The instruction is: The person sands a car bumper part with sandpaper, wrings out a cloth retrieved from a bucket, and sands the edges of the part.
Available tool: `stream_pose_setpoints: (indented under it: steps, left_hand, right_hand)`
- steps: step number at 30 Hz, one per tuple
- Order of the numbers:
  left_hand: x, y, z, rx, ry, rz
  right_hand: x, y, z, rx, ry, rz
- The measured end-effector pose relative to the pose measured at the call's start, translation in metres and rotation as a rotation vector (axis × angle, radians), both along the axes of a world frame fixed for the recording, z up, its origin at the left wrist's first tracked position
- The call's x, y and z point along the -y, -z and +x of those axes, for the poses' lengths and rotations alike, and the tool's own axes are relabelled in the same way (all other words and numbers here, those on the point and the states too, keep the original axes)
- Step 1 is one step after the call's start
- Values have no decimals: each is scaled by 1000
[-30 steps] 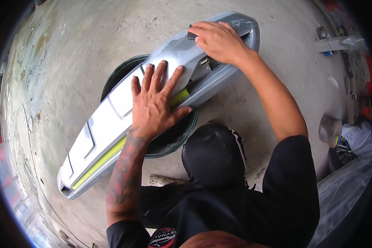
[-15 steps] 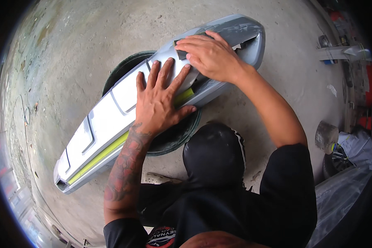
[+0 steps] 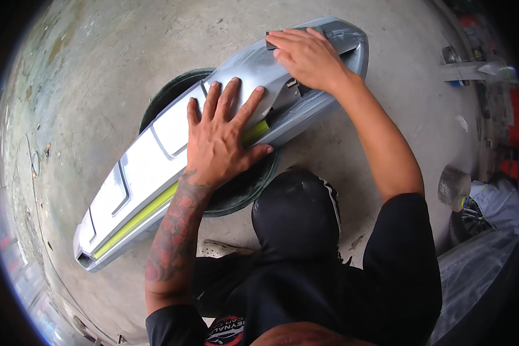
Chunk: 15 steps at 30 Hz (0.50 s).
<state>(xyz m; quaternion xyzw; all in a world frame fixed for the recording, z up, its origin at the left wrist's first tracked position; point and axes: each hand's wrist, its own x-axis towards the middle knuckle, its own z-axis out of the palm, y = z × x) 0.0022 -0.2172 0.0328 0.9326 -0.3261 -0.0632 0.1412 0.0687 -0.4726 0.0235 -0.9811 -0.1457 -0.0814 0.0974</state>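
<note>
A long, tapered grey-and-white panel (image 3: 138, 167) with recessed grooves and a yellow-green strip (image 3: 135, 219) lies diagonally across a dark green tub (image 3: 259, 184). My left hand (image 3: 219, 138) is spread open on the panel's middle, thumb near the lower edge and fingertips on the white-grey surface. My right hand (image 3: 307, 55) holds a dark flat pad (image 3: 270, 45) against the grey upper end of the panel. The pad is mostly under my fingers. Below my right hand, a small metal piece (image 3: 292, 85) shows in the panel's recess.
The tub stands on a concrete floor (image 3: 86, 86). My black-clad knee (image 3: 294, 213) is just below the tub. At the right are a concrete cylinder (image 3: 452, 187), a wheel (image 3: 473, 225), pale cloth (image 3: 496, 207) and plastic sheeting (image 3: 467, 288). A thin cable (image 3: 37, 202) lies at the left.
My right hand with the pad slid down-left toward my left hand half a second ago and is now back up-right at the panel's end. My left hand stays spread on the panel.
</note>
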Motion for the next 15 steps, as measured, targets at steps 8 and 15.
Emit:
stream_pose_setpoints:
  steps: [8, 15]
  left_hand:
    - [-5, 1, 0, 9, -20, 71]
    - [0, 3, 0, 14, -10, 96]
  right_hand:
    - [32, 15, 2, 24, 21, -47]
    - [98, 17, 19, -93, 401, -67]
